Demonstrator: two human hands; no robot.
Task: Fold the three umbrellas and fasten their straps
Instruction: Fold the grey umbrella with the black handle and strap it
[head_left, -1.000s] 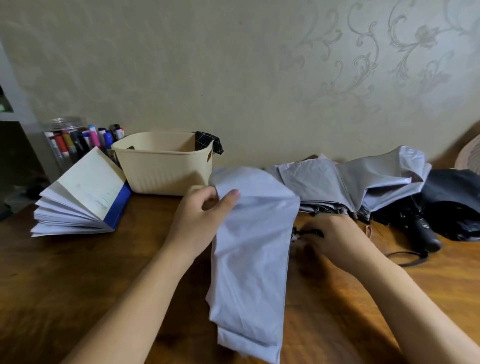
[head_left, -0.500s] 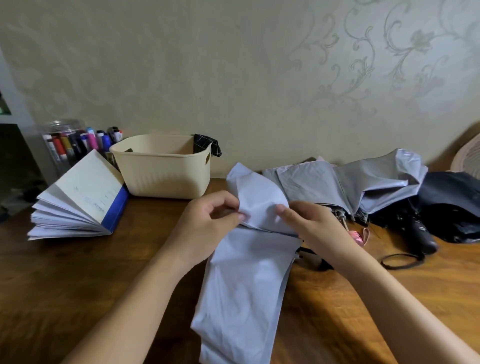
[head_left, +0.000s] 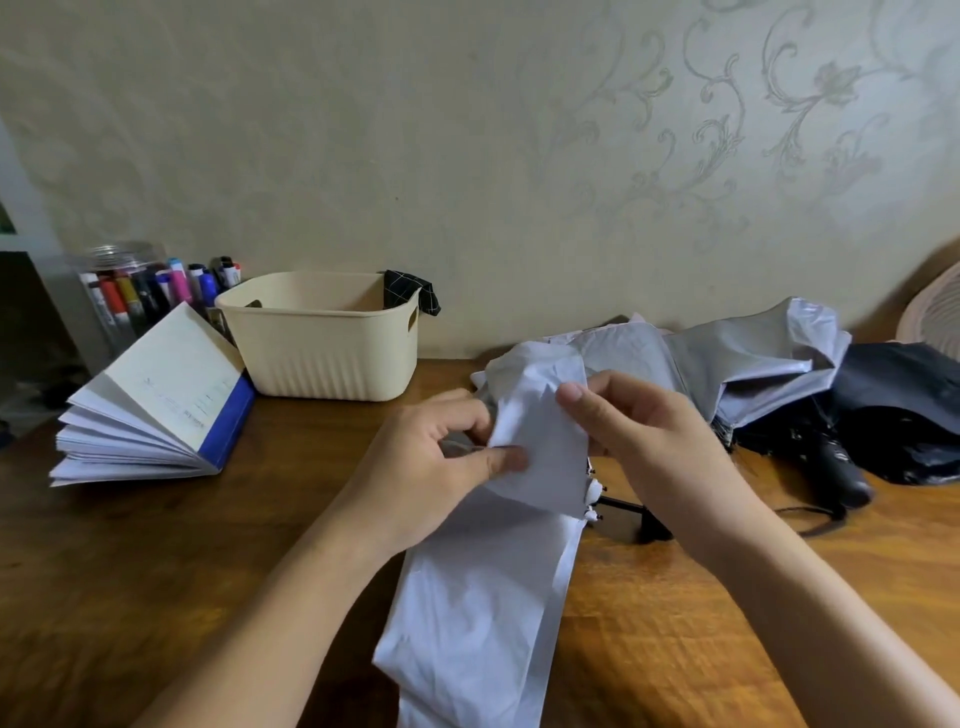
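Observation:
A pale lavender umbrella (head_left: 483, 613) lies lengthwise on the wooden table, its canopy hanging toward the near edge. My left hand (head_left: 436, 467) pinches a fold of its fabric at the upper end. My right hand (head_left: 639, 431) pinches the same flap from the right, thumb on top. White rib tips and a black handle (head_left: 631, 517) show beside the fabric. A second, grey-and-lavender umbrella (head_left: 743, 364) lies crumpled behind. A black umbrella (head_left: 904, 415) with its handle and wrist loop lies at the right.
A cream plastic basket (head_left: 322, 343) stands at the back by the wall, a dark checked cloth on its rim. An open book (head_left: 156, 410) with a blue cover lies at the left, a jar of markers (head_left: 130, 291) behind it. The wall is close behind.
My right hand has come up from the table at the umbrella's side and taken hold of the fabric flap. My left hand has shifted its pinch lower; the flap is now folded narrower between both hands.

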